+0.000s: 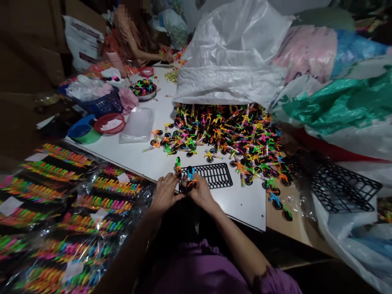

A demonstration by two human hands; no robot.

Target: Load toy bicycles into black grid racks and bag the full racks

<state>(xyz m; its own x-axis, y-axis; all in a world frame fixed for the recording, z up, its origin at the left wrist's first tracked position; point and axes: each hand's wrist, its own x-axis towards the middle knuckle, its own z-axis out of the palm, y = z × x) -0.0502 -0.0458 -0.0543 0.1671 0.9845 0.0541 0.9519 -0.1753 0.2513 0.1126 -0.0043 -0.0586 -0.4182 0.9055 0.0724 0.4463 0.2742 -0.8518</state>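
Observation:
A black plastic rack [219, 175] with a grid of slots lies at the table's front edge. My left hand [167, 194] is closed at its left end, fingers curled and thumb pointing right. A green toy bicycle [178, 163] stands upright in the rack by those fingertips. My right hand [202, 194] is closed around a small toy bicycle with blue and orange parts [190, 174], over the rack's left part. Its fingertips are partly hidden. Beyond the rack spreads a big heap of colourful toy bicycles [226, 130] with black wheels, some with small tubes among them.
A white sack [226, 77] stands open behind the heap. Left on the table are clear bags [136, 125], a red basket [110, 123] and a blue basket [104, 102]. Packed toys [82, 220] lie lower left. More black racks [346, 188] sit right. A co-worker [134, 36] works behind.

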